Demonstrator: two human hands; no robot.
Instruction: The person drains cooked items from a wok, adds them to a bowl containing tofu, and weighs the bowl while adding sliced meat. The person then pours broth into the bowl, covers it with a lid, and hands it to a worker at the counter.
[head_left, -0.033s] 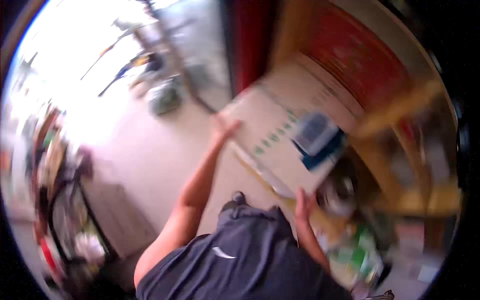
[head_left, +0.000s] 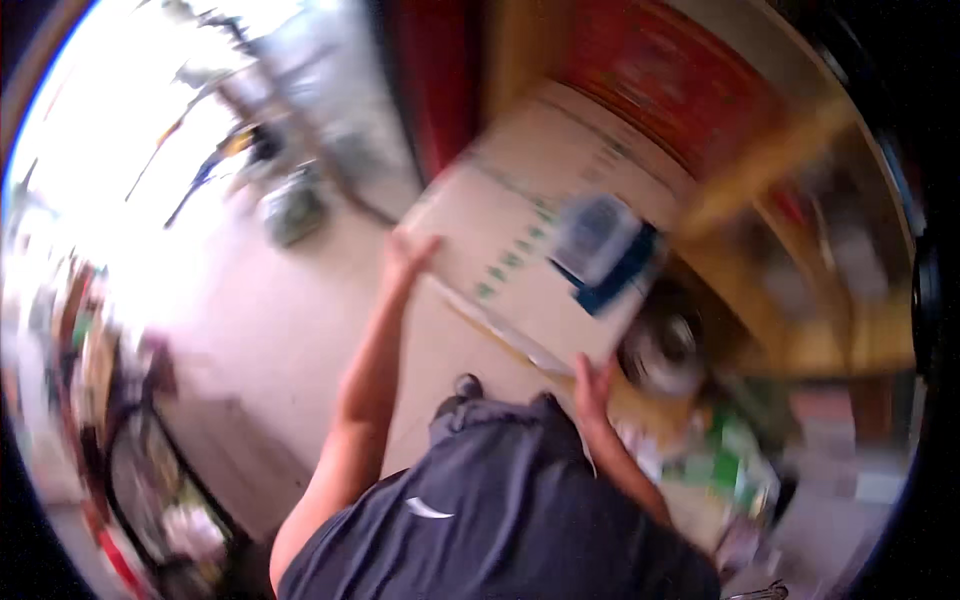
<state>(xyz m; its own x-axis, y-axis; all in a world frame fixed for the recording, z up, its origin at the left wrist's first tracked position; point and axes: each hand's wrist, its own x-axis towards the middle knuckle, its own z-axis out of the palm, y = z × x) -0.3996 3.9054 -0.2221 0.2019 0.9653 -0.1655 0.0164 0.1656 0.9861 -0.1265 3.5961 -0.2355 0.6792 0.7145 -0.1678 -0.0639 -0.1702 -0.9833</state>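
Note:
A large pale cardboard box (head_left: 480, 215) with green print on its top is held tilted in front of me. My left hand (head_left: 412, 258) grips its left corner, thumb on top, with the other fingers partly hidden by the edge. At the near right corner, my right hand (head_left: 592, 390) is against the box with its thumb up; blur softens its fingers. A smaller blue and grey-white item (head_left: 597, 245) lies on top of the box, towards the right side.
Wooden shelving (head_left: 850, 355) stands to the right, beside a round shiny object (head_left: 672, 345). Green and white packages (head_left: 725, 460) are below it. A red panel (head_left: 665, 70) rises behind the box. On the floor at left are a green bundle (head_left: 295, 212) and a black-framed container (head_left: 170, 490).
The box, both hands and the surroundings have shifted left and slightly up in the picture. Both hands stay at the same corners, and the blue item remains on top.

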